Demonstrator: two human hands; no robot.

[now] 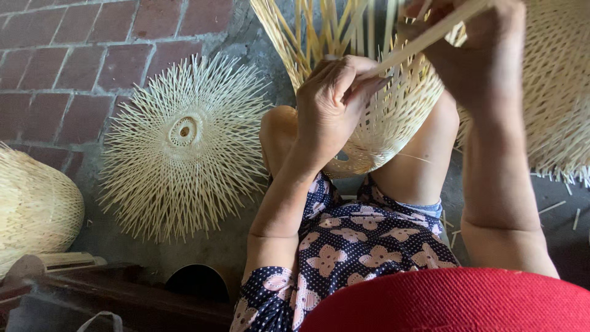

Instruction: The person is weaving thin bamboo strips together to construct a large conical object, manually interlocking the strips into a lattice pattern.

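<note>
Mid-weave — left hand [335, 104] pinches a bamboo strip [424, 40] against the basket [393, 117]; right hand [473, 55], at two o'clock, grips it too — threading needs steady tension.

We see pale straw-yellow bamboo strips in the woven basket [381, 117] and the flat spiky weave [184, 144], red-brown bricks [74, 67] with grey joints, a navy dotted dress [356, 246] with pink flowers, and a red brim [455, 301].

Both forearms reach forward, the left hand [335, 101] with fingers [344, 74] curled shut, the right hand [476, 52] raised and closed.
</note>
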